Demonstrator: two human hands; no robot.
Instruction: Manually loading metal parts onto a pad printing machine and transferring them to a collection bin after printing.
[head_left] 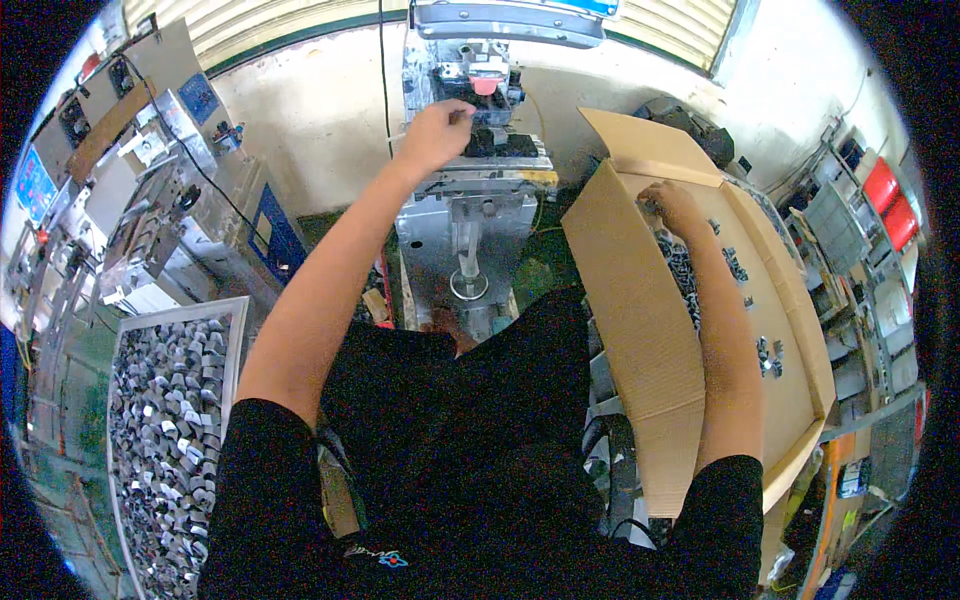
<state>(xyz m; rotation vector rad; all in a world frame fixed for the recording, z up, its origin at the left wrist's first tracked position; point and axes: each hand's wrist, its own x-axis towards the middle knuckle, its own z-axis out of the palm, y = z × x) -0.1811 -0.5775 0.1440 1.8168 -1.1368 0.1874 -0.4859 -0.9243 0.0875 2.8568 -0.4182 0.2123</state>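
Observation:
My left hand (440,136) is raised at the work area of a bench-mounted press-like machine (465,245), just left of its dark tooling block (500,145) and below a red part (486,86). Its fingers are pinched together; anything between the tips is too small to make out. My right hand (676,210) reaches into an open cardboard box (640,330), at its far end. The fingers there curl downward, and what they grip is hidden. Small grey metal pieces (684,280) lie heaped along the box's left inner side, partly behind my right forearm, with several more scattered on its bottom.
At the left stands a metal tray (238,330) full of curved grey metal pieces (170,430). Another machine (180,220) is behind it. Shelving with red bins (882,190) lines the right side. A dark cable (384,90) hangs near the wall.

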